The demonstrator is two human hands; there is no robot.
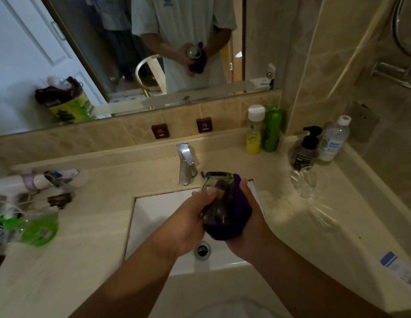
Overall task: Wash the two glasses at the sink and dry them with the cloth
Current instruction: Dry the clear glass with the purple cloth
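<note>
Over the white sink (154, 214) I hold a clear glass (215, 193) with its mouth pointing away from me. My left hand (188, 223) grips its left side, thumb on the rim. My right hand (248, 228) presses a dark purple cloth (232, 216) around the glass's right side and base. The second clear glass (305, 182) stands upright on the counter to the right, apart from both hands.
A chrome tap (186, 164) stands behind the sink; no water shows from it. Bottles (264, 131) and a pump dispenser (305, 148) crowd the back right corner. A hair dryer (23, 183) and green packaging (37, 228) lie on the left counter. The mirror (154, 53) covers the wall.
</note>
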